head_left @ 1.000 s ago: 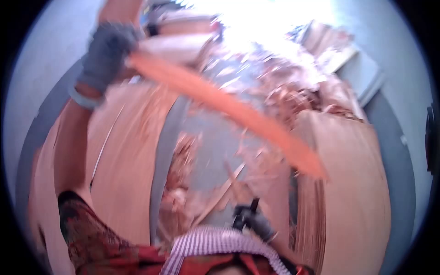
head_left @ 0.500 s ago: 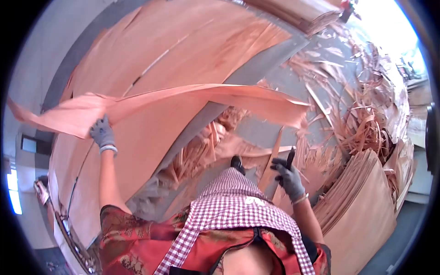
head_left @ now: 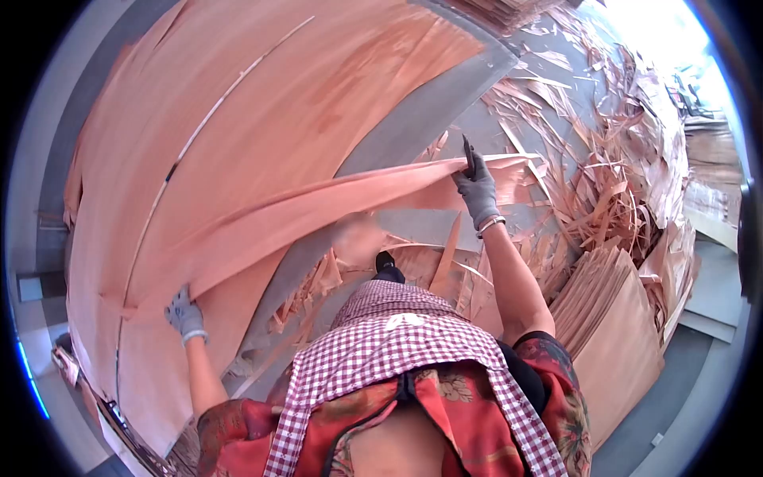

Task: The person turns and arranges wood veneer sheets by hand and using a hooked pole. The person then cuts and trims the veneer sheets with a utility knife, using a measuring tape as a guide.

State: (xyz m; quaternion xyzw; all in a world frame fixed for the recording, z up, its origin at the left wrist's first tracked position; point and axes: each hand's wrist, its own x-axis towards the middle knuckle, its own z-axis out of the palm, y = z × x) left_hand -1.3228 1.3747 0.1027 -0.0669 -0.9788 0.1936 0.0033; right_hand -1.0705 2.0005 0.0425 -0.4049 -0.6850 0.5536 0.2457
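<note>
A long reddish veneer strip (head_left: 334, 208) stretches between my hands, over the edge of a wide veneer sheet (head_left: 214, 151). My left hand (head_left: 186, 315), in a grey glove, is closed on the near edge of the strip at its left part. Gloved in grey as well, my right hand (head_left: 478, 187) grips the strip near its right end. A dark, pointed tool (head_left: 469, 155), perhaps a knife, sticks up from the same hand. A thin rod or line (head_left: 191, 143) with dark and light parts lies along the wide sheet.
Veneer scraps (head_left: 612, 199) are heaped on the grey floor (head_left: 469, 119) at the right. A stack of veneer sheets (head_left: 612, 326) stands at the lower right. More stacked sheets (head_left: 505, 12) show at the top. My foot (head_left: 385, 261) is below the strip.
My right hand has moved up and taken hold of the strip's right part. My left hand has come down with the other end, and the strip now lies lower across the sheet.
</note>
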